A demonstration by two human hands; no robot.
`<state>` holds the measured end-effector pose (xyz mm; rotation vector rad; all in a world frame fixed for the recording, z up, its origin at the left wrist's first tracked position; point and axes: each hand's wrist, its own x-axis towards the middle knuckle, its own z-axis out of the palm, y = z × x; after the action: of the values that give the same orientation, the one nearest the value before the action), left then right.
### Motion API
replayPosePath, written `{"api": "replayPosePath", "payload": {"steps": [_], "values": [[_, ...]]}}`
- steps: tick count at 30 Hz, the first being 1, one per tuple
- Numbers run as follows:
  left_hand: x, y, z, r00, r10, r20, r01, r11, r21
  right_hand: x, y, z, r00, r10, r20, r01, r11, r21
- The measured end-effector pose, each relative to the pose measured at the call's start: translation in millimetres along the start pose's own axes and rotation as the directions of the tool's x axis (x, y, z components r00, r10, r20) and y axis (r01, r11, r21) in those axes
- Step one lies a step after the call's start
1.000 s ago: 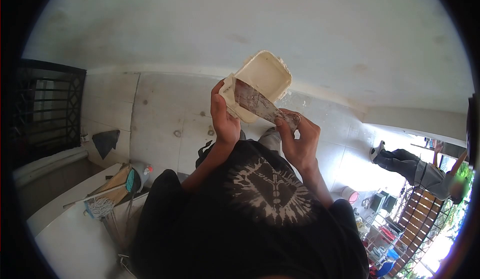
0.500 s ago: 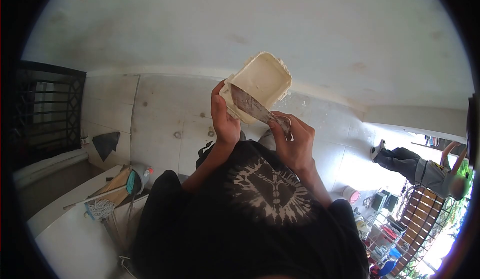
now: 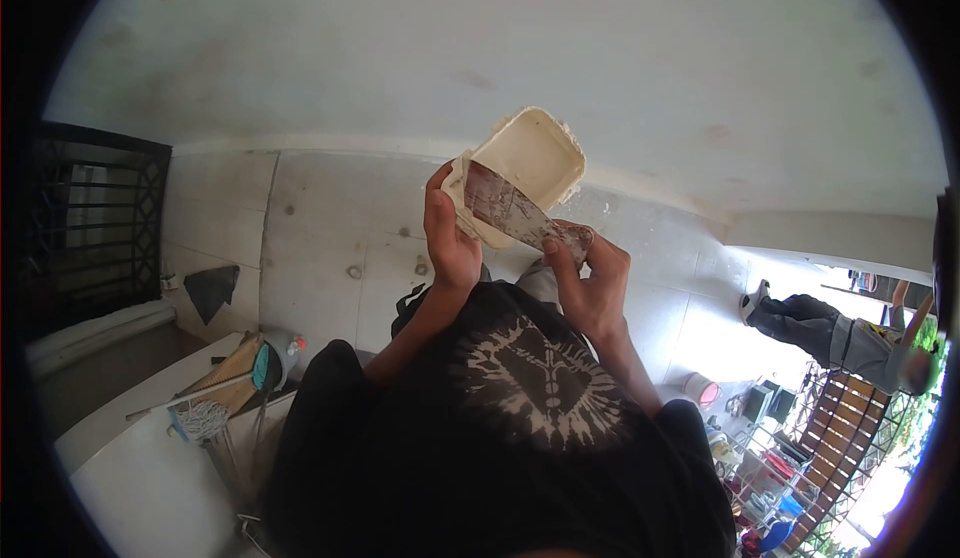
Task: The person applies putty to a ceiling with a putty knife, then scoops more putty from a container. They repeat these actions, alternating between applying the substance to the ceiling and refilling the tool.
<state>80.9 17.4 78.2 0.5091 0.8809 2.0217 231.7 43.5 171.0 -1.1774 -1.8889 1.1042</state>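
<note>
My left hand (image 3: pixel 456 246) is closed on the left side of a cream-coloured plastic tub (image 3: pixel 536 154), its thumb and fingers along the outer wall. The tub is tipped so that its inside shows, with pale putty-like paste smeared over the walls and crusted on the far rim. In my right hand (image 3: pixel 600 284) is a putty knife (image 3: pixel 508 208), pinched between thumb and fingers near its right end. Its stained, wide blade lies across the tub's near part, the broad end by the left rim.
A pale, patchy wall (image 3: pixel 420 48) rises ahead, above light floor tiles (image 3: pixel 320 238). Lower left are a mop head (image 3: pixel 203 420) and a bucket (image 3: pixel 288 363). At right, another person (image 3: pixel 850 346) stands with raised arms, near a pink-and-white bucket (image 3: pixel 703 390) and a cluttered rack (image 3: pixel 770 478).
The putty knife has rolled in my right hand, so more of its blade face shows. The tub has shifted only very slightly in my left hand.
</note>
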Motion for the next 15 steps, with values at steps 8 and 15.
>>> {"api": "replayPosePath", "payload": {"steps": [8, 15], "values": [[1.1, -0.4, -1.4, 1.0, -0.004, 0.007, 0.004, 1.0, 0.006, -0.5, 5.5, 1.8, 1.0, 0.006, -0.008, -0.005, 1.0, 0.024], [3.5, -0.4, -1.4, 1.0, -0.009, 0.009, 0.009, 1.0, 0.001, 2.8, 6.4, 4.1, 0.997, -0.071, -0.041, 0.072, 0.997, 0.033]]}}
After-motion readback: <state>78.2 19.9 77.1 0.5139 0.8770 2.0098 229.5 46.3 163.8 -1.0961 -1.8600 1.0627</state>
